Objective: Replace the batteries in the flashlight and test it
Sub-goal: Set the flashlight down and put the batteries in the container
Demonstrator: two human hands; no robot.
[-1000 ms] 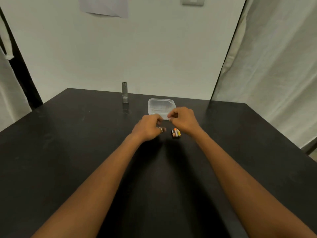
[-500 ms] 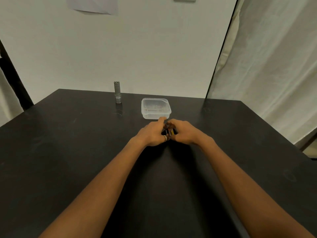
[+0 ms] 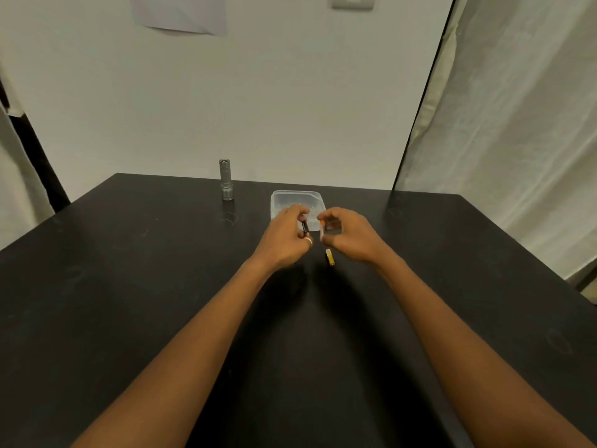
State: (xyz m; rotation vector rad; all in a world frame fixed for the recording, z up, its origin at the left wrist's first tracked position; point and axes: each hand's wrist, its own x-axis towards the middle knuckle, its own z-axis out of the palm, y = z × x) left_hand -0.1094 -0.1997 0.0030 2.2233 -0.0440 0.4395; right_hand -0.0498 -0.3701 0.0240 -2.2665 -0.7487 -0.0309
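A small silver flashlight (image 3: 225, 180) stands upright at the far edge of the black table (image 3: 129, 286). My left hand (image 3: 284, 237), with a ring on one finger, pinches a dark battery (image 3: 305, 226) upright. My right hand (image 3: 347, 234) pinches a white and orange battery (image 3: 321, 229) just beside it. Both hands hover close together in front of the clear plastic container (image 3: 297, 202). A yellow battery (image 3: 329, 257) lies on the table below my right hand.
A white wall with a sheet of paper and a switch plate rises behind the table. A pale curtain hangs at the right, along the table's right edge. Dark posts and more cloth stand at the left.
My hands closed over the batteries lying on the table, then lifted apart, each holding one. One yellow battery stayed on the table.
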